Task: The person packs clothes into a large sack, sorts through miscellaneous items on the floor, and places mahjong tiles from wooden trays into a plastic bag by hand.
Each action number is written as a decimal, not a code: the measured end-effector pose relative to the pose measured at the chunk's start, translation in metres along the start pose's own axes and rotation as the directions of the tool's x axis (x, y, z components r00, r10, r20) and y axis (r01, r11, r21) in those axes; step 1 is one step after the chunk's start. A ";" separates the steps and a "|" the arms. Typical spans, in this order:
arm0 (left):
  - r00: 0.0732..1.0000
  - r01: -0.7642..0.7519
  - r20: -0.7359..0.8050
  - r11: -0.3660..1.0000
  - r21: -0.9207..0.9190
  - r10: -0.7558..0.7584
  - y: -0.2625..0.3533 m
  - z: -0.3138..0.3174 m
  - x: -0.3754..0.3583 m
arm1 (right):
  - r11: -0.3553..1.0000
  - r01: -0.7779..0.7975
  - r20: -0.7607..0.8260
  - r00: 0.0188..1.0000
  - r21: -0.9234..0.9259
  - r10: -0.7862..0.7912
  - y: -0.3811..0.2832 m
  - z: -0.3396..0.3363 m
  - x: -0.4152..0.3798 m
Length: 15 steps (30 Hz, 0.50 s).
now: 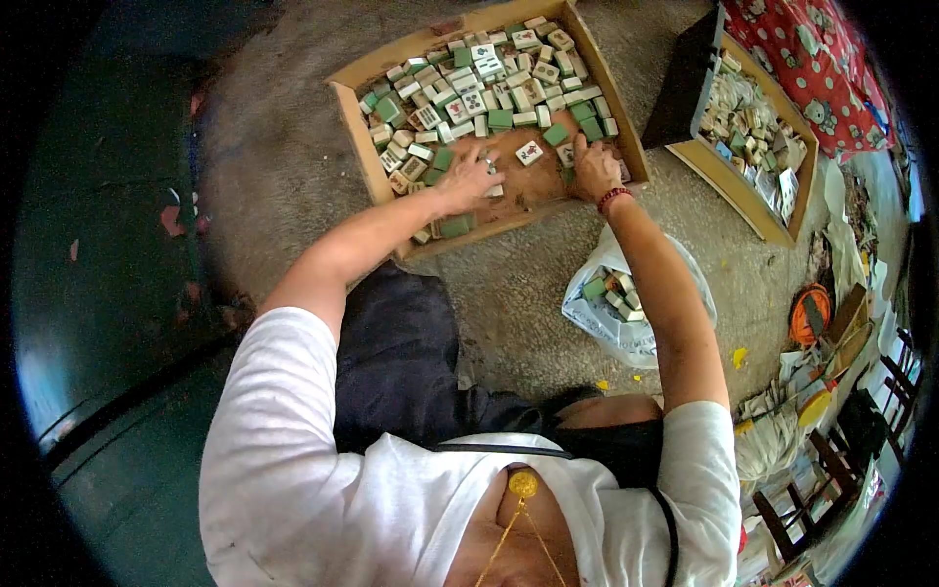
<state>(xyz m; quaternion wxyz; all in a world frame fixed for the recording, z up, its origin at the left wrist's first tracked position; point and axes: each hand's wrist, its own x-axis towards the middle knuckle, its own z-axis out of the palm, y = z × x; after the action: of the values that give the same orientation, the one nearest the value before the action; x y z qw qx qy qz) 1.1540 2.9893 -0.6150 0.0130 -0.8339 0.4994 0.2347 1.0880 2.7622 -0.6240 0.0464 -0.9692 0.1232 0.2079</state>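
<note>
Many mahjong tiles [472, 101], white with green backs, lie in a shallow wooden tray [638, 157]. My left hand [469, 183] rests inside the tray near its lower left, fingers apart, with a white tile [495, 191] by its fingers. At the tray's right side, my right hand [596, 171] reaches down with fingers apart, touching tiles beside it; its fingertips are partly hidden. A red beaded bracelet [614, 197] circles that wrist. Between my hands, one tile [529, 153] lies face up on the bare brown bottom.
A plastic bag [579, 315] holding more tiles stands below my right forearm. To the right is a second box [790, 231] with tiles and wrappings, near a red patterned cloth [831, 68]. Papers and an orange round object [811, 314] lie on the floor farther right.
</note>
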 end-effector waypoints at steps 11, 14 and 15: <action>0.999 0.051 -0.003 0.995 -0.089 -0.052 -0.011 -0.017 0.011 | 0.918 0.353 -0.148 0.932 0.181 -0.330 0.000 0.007 0.004; 0.958 0.245 -0.007 0.833 -0.497 -0.286 0.006 -0.044 0.016 | 0.590 0.355 -0.315 0.933 0.725 -0.174 0.013 0.017 0.012; 0.953 0.178 -0.102 0.801 -0.572 -0.285 0.003 -0.041 0.021 | 0.593 0.332 -0.299 0.941 0.734 -0.158 0.015 0.002 -0.003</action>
<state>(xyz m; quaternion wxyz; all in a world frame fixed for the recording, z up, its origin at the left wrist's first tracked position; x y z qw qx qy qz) 1.1751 2.9601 -0.5861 -0.2470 -0.8741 0.3024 0.2890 1.0810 2.7481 -0.6251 0.4737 -0.8775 0.0693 0.0265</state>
